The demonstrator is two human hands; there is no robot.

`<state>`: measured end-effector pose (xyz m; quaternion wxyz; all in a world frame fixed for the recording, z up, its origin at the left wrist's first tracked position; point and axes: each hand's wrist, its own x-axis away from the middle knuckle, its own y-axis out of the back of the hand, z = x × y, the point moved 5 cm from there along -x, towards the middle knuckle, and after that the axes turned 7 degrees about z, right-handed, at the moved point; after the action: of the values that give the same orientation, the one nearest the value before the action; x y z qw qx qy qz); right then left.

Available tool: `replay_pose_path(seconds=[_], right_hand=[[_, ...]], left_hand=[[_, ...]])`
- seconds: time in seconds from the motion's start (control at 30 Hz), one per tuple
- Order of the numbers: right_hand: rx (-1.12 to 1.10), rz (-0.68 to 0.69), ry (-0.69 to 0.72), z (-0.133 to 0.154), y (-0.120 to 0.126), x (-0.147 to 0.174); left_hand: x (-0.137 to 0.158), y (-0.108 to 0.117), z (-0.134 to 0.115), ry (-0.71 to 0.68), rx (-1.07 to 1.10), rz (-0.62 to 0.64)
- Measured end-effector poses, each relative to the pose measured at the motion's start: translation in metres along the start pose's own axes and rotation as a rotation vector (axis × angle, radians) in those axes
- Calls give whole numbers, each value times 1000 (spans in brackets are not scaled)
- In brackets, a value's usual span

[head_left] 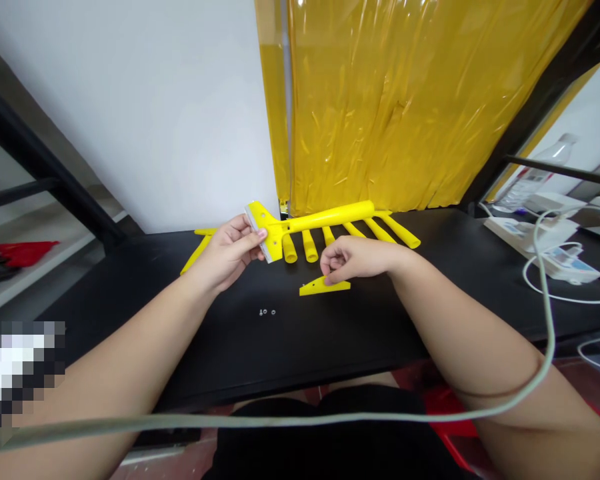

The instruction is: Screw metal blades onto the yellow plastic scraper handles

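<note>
My left hand is closed on a yellow scraper, thumb and fingers pinching its wide head beside the metal blade edge. The scraper's long handle points right, above the table. My right hand has its fingers curled in, the thumb and fingertips on a small yellow plate with holes in it. Whether that plate is lifted off the table I cannot tell. Some tiny metal pieces, apparently a screw and nuts, lie on the black table nearer to me.
Several yellow handles lie in a row behind my hands; another yellow piece is at the left. A white cable crosses in front of me. White power strips and a plastic bottle stand at the right, beside the black frame.
</note>
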<state>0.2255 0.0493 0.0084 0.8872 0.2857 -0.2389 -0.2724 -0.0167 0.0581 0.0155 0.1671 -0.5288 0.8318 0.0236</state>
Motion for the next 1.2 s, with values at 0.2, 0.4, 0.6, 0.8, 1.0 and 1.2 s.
replay_pose_path(seconds=[0.2,0.4,0.6,0.8,1.0,1.2], right_hand=[[-38,-22,15,-3,7,6],[-152,-55,18,-10,12,7],[-349,-220,110,-24,29,9],[-654,-612,205,-36,59,25],[-841,-821,351,-35,74,38],[-835,-984,234,-36,73,38]], left_hand=[[-1,1,3,7,25,-38],[-1,4,-2,-33,18,-88],[-2,10,-5,-96,8,-162],[-4,19,-7,-249,-135,-185],[10,1,-25,-499,-534,-57],[28,-23,-44,-817,-925,49]])
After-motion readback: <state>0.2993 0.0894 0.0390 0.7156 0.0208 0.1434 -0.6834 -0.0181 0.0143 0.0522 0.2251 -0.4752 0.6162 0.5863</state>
